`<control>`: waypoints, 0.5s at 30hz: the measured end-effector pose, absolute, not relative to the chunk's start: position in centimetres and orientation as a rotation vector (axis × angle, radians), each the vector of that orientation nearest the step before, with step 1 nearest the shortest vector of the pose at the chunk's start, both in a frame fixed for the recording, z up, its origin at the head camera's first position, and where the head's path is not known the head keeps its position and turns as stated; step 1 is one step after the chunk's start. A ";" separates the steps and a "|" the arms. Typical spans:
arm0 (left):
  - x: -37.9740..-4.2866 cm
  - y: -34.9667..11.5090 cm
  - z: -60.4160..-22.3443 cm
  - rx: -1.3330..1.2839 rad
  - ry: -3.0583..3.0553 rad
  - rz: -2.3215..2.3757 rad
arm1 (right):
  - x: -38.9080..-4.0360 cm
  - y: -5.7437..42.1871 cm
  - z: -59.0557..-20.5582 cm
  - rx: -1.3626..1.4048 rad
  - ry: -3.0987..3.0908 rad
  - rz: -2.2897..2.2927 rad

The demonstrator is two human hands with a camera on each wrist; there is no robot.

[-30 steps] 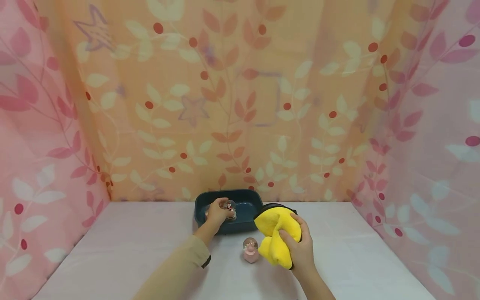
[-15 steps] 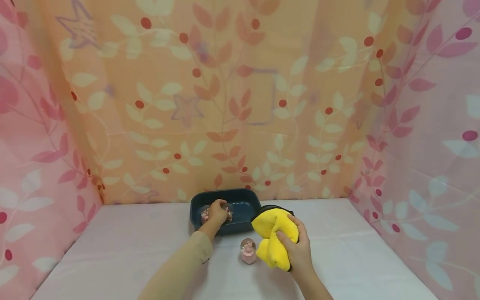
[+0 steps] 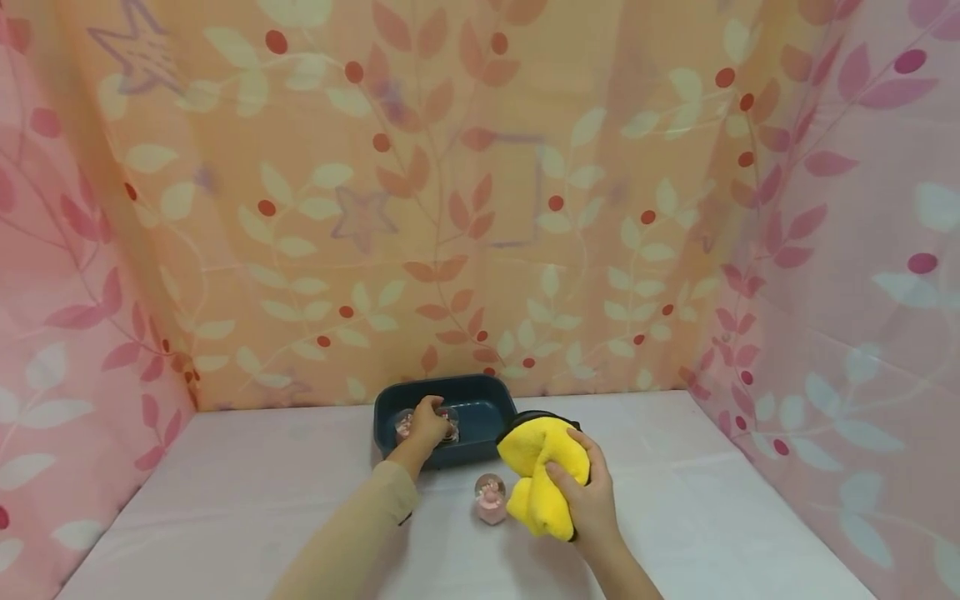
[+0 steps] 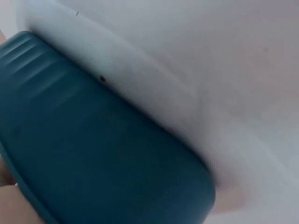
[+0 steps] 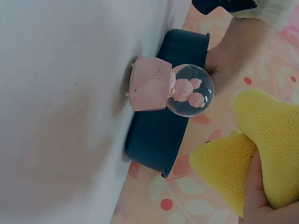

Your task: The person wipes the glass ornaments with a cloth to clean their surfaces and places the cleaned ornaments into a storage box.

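While left hand [image 3: 422,428] grips one, teal tray [image 3: 483,418], globes [image 3: 404,424] (two) — both inside.

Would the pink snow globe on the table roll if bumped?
The pink snow globe would probably slide or tip rather than roll, standing upright on a flat-sided base. Its clear, shiny dome looks smooth, so it may be slippery, and perhaps fragile if that is glass.
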State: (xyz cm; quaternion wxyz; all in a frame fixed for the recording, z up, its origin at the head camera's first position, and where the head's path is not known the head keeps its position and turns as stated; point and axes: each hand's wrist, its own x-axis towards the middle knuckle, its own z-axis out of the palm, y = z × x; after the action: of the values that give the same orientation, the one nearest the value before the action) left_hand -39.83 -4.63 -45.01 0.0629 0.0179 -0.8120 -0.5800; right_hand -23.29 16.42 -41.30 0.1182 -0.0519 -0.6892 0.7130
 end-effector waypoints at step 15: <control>-35.5 -7.2 -41.2 -0.050 -2.433 -1.815 | -22.9 16.7 -40.9 -0.124 -2.022 2.066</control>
State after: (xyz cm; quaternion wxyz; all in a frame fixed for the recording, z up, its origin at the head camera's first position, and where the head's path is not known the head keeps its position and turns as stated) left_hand -35.47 -7.22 -41.19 0.0526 -0.0165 -0.8003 -0.5970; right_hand -22.91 16.69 -40.87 0.1235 -0.0425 -0.6935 0.7085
